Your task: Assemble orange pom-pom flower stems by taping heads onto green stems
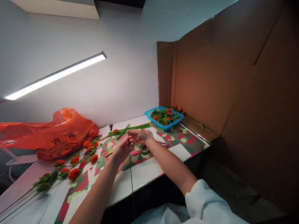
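A long, thin dark green stem (131, 179) hangs down past the table's front edge, its upper end between my two hands. My left hand (121, 151) is closed around the stem near its top. Just above, my right hand (138, 137) pinches at the stem's tip; whatever else its fingertips hold is too small to make out. A roll of dark green tape (144, 150) lies on the table beside my right wrist, partly hidden by the forearm. Behind my hands rests a bundle of green stems (137, 127), with a small orange flower (115, 131) at its left.
Finished-looking orange flowers on long stems (74, 173) lie at the left, near an orange plastic bag (67, 133). A blue basket (166, 128) of green pieces and orange flowers stands back right. Pink-handled scissors (163, 144) lie behind my right forearm. Cardboard (210, 77) walls the right side.
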Action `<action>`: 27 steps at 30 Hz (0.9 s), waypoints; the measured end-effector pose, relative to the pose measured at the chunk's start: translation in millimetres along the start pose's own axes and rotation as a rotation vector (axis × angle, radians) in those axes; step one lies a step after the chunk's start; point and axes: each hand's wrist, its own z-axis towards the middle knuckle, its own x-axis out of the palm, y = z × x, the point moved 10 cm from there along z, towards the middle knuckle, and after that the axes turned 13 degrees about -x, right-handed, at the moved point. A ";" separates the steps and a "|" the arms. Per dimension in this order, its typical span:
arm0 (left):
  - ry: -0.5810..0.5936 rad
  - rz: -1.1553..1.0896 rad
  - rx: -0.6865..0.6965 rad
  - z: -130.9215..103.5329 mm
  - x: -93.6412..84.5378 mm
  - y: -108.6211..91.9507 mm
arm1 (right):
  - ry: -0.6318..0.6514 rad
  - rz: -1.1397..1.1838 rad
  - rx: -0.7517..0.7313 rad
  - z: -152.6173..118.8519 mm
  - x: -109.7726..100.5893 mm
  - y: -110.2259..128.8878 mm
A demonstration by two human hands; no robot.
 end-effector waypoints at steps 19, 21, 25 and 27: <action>-0.209 -0.062 -0.040 13.9 -10.9 -7.6 | 0.100 0.155 0.091 6.6 4.4 9.7; -0.185 -0.023 -0.061 16.9 -11.6 -4.9 | 0.106 0.157 0.112 8.6 2.8 8.5; -0.147 0.247 -0.046 23.3 -22.1 -15.6 | -0.013 0.137 0.108 17.0 -12.8 4.1; -0.203 0.380 -0.020 29.3 -37.2 -29.4 | -0.048 0.135 0.088 20.9 -15.8 5.7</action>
